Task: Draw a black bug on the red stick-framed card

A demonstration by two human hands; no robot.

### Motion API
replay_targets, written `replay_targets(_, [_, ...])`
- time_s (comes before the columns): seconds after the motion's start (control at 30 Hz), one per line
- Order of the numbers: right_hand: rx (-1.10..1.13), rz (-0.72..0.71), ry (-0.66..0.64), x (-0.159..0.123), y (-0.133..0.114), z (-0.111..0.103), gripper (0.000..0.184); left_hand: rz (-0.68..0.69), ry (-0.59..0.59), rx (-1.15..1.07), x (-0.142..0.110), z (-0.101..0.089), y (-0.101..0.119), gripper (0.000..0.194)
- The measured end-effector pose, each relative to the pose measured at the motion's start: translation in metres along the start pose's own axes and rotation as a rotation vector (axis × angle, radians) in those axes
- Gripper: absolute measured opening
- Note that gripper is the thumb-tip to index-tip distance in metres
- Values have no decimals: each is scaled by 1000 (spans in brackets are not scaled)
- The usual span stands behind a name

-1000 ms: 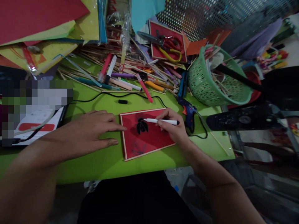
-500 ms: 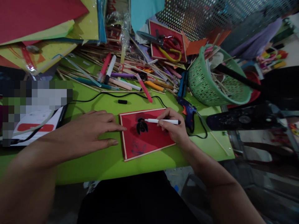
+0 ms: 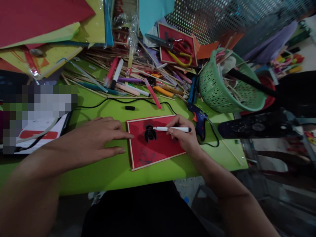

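A red card with a pale stick frame [image 3: 158, 149] lies on the green table [image 3: 103, 171] in front of me. A black drawing [image 3: 149, 133] sits near its top, with a fainter sketch below it. My right hand [image 3: 184, 133] pinches a white marker [image 3: 170, 129], whose tip touches the black drawing. My left hand [image 3: 97, 140] lies flat on the table, fingers stretched out, with its fingertips on the card's left edge.
Behind the card lie a black marker cap [image 3: 129, 107], a black cable [image 3: 111, 100], a blue glue gun [image 3: 199, 120], and several markers and sticks [image 3: 133, 84]. A green basket [image 3: 225, 87] stands at the right, scissors on a red card [image 3: 179, 49] at the back, and a phone [image 3: 39, 131] at the left.
The marker tip has shifted slightly on the black drawing. My left hand has stayed put.
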State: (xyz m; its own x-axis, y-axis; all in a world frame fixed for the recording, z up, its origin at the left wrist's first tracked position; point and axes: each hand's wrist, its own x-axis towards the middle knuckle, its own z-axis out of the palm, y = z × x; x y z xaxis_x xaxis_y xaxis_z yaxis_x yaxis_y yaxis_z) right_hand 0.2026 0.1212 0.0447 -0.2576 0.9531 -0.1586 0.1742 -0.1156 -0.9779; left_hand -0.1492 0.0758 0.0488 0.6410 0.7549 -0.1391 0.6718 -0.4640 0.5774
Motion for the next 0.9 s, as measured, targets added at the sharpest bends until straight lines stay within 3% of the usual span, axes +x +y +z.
replay_targets(0.9, [-92, -75, -78, -1, 3, -1, 22, 47, 10, -13, -1, 0, -4, 49])
